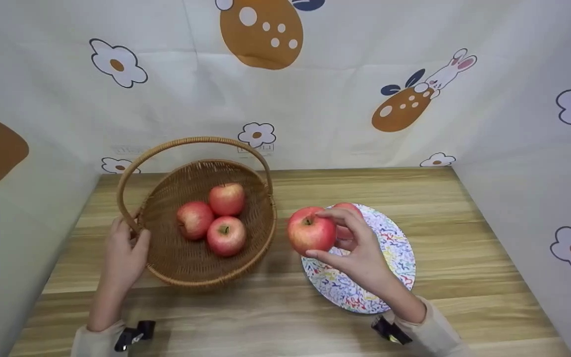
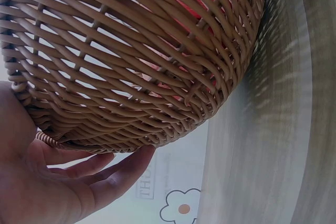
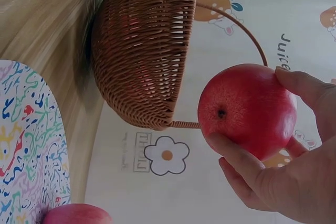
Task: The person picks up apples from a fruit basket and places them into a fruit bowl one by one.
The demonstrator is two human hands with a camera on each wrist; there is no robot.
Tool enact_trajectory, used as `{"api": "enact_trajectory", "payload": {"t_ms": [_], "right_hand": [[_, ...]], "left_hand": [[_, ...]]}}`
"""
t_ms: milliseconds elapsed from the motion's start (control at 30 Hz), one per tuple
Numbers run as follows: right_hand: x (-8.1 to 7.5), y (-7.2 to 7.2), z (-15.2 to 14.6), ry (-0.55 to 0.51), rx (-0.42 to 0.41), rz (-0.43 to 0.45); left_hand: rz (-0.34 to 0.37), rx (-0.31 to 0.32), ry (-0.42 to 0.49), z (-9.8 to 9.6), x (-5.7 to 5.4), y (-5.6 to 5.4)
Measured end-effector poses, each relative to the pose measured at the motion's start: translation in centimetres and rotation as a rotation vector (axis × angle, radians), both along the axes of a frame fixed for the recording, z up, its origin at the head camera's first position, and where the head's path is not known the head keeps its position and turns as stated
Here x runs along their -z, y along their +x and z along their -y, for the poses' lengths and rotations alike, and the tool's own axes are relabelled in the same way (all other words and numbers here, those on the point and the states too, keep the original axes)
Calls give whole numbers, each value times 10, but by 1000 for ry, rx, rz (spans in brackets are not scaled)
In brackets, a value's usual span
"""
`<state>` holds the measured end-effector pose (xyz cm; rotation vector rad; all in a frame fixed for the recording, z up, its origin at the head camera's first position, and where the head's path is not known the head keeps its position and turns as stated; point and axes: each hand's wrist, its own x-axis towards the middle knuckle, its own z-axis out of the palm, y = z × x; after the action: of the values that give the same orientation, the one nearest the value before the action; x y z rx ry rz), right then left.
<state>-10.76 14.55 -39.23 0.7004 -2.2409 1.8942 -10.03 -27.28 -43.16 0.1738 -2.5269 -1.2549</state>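
A brown wicker basket (image 1: 210, 283) with a tall arched handle (image 1: 186, 142) stands on the left of the table, and three red apples (image 1: 227, 236) lie inside it. At the basket's left side my left hand (image 1: 123, 255) grips the rim by the foot of the handle. Between thumb and fingers, my right hand (image 1: 362, 255) holds another red apple (image 1: 309, 234), raised above the left part of a round patterned plate (image 1: 397, 253). Behind that hand, one more apple (image 1: 349, 208) is on the plate, partly hidden. The right wrist view shows the held apple's (image 3: 247, 111) underside, off the plate.
The wood-grain table (image 1: 464, 258) extends to the right of the plate and in front of the basket. Pale cloth walls (image 1: 335, 114) printed with flowers and rabbits stand at the back and both sides, close behind the basket.
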Motion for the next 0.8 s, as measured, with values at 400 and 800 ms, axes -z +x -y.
{"api": "enact_trajectory", "payload": {"t_ms": [400, 800], "right_hand": [[-2, -1, -13, 8, 72, -15], [-2, 0, -25, 11, 144, 38]], "left_hand": [[-14, 2, 4, 0, 0, -2], [-74, 15, 54, -1, 4, -3]]}}
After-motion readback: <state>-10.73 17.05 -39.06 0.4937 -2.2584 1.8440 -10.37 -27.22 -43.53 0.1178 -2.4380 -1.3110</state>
